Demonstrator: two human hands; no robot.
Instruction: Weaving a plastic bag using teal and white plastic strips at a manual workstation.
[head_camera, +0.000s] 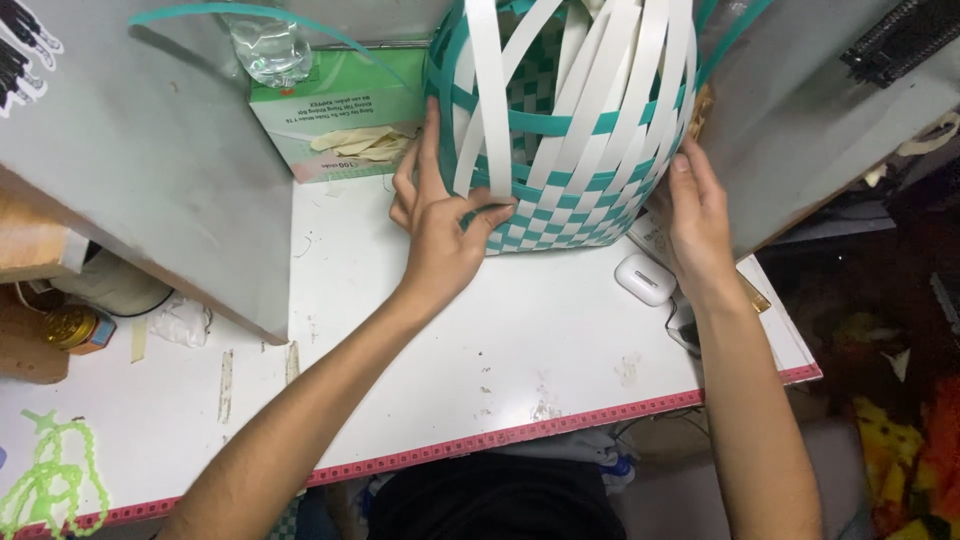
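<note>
Top centre of the frame: a half-woven basket (560, 150) of teal and white plastic strips sat on the white table (520, 340), its lower part tightly checkered, its upper part a loose cage of white uprights crossed by 1 teal band. Both hands were on it. The left hand (440, 225) pressed against the basket's left side, thumb pinching a white strip (490, 110) against the woven wall, fingers spread up along the edge; that grip was closed on the strip. The right hand (695, 215) lay flat against the right side, fingers curved round the wall, steadying more than clasping, with nothing enclosed in it.

By the look of it, the basket would be light and springy: the woven base fairly stiff, the free strips floppy, smooth and likely slippery. The firmer hold, I'd judge, was low on the checkered band.

Just right of centre, a small white earbud case (645, 278) lay on the table near the right wrist. In the upper left, a green box of gloves (340, 115) stood beside the basket with a crumpled clear bottle (270, 45) above it. A string of green beads (50, 475) trailed in the lower left corner.
</note>
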